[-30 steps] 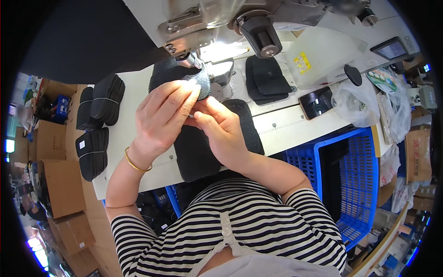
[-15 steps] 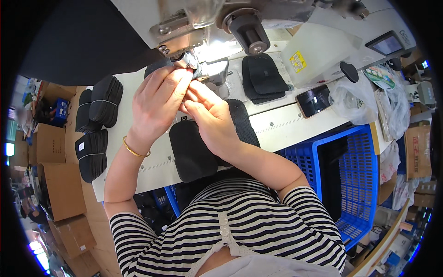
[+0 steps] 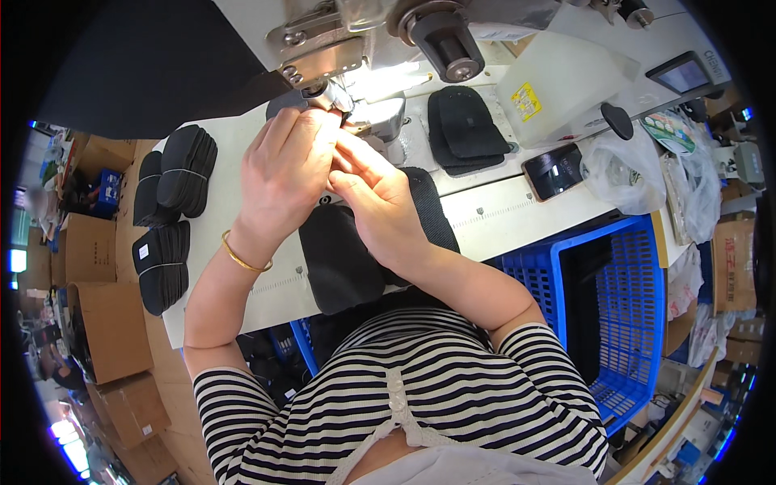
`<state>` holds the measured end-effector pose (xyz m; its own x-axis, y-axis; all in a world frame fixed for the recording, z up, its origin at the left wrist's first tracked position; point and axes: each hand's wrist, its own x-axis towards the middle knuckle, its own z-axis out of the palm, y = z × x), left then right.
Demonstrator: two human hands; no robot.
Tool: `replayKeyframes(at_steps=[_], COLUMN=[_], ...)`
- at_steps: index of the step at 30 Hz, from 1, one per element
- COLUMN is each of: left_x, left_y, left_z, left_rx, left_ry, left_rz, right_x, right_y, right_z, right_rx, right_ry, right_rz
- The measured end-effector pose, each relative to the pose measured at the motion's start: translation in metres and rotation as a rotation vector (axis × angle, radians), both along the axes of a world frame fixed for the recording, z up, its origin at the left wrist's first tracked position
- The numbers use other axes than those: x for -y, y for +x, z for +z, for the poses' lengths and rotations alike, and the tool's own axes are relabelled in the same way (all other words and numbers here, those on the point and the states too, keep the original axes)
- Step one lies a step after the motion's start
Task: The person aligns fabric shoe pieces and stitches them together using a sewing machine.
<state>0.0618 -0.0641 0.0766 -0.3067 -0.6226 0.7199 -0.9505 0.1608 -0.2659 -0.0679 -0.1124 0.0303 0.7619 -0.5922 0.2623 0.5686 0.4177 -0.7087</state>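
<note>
My left hand (image 3: 287, 166) and my right hand (image 3: 380, 202) meet right beneath the sewing machine's head (image 3: 319, 61), fingers closed and pinching close together. Between the fingertips a sliver of dark fabric (image 3: 347, 119) shows; the rest is hidden by my hands. Another bit of black material (image 3: 284, 103) peeks out behind my left hand. Below my wrists a rounded black pad (image 3: 339, 259) lies at the table's front edge, partly under my right hand. A second black textured pad (image 3: 432, 212) lies beside it, to the right of my right hand.
Banded stacks of black pads (image 3: 186, 171) lie at the table's left. More black pads (image 3: 467, 125) sit right of the needle area, near a phone (image 3: 553, 173) and a plastic bag (image 3: 622, 174). A blue crate (image 3: 606, 315) stands below right; cardboard boxes (image 3: 109, 331) line the left.
The view has shifted slightly. Both hands stay together under the machine head, with the right fingers a little lower and spread slightly from the left ones.
</note>
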Motion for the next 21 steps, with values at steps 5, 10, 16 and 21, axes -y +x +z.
replayKeyframes(at_steps=[5, 10, 16, 21], left_x=[-0.003, -0.026, -0.026, -0.026], left_y=[0.013, 0.011, -0.020, -0.026], left_z=[0.000, 0.014, 0.004, -0.005], left_rx=[-0.096, -0.303, -0.235, -0.188], left_ry=[0.002, 0.181, 0.098, 0.048], left_rz=[0.058, -0.127, -0.060, -0.040], right_x=[0.001, 0.002, 0.003, 0.006], right_y=[-0.001, -0.011, -0.020, -0.030], right_z=[-0.008, 0.002, -0.002, -0.001], right_rx=[0.004, -0.084, -0.169, -0.325], right_ry=[-0.004, -0.128, -0.221, -0.310], right_rz=[-0.005, -0.070, -0.121, -0.168])
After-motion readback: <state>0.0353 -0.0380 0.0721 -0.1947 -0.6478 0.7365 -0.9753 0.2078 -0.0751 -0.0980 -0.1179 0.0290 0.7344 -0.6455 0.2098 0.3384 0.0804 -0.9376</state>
